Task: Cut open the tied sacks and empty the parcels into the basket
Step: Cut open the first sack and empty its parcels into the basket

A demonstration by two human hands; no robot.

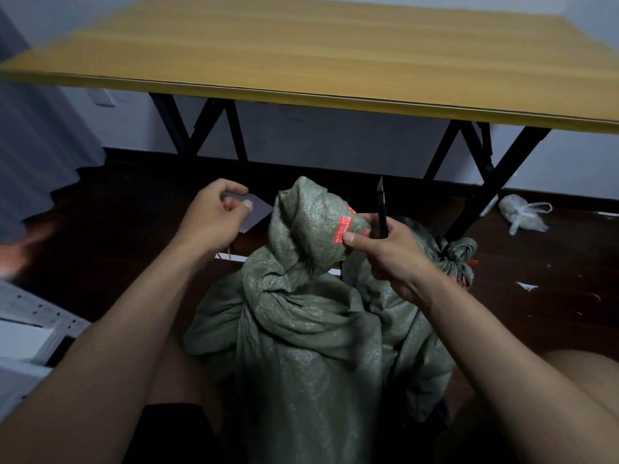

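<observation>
A green woven sack [301,329] stands between my knees, its gathered top [311,222] with red printed labels folded over. My right hand [382,252] grips a black knife [382,209] with the blade pointing up, and its thumb presses on the sack's folded top. My left hand [217,219] is to the left of the sack top, apart from it, with thumb and fingers pinching a thin red cord [229,253] that hangs below the wrist. A second green sack [452,256] lies behind on the right, its neck tied with red cord.
A wooden table [301,61] on black folding legs [482,192] stands just ahead over the dark floor. A white plastic bag [522,214] lies at the right. A white perforated container [30,316] sits at the lower left. A grey sheet [256,209] lies behind my left hand.
</observation>
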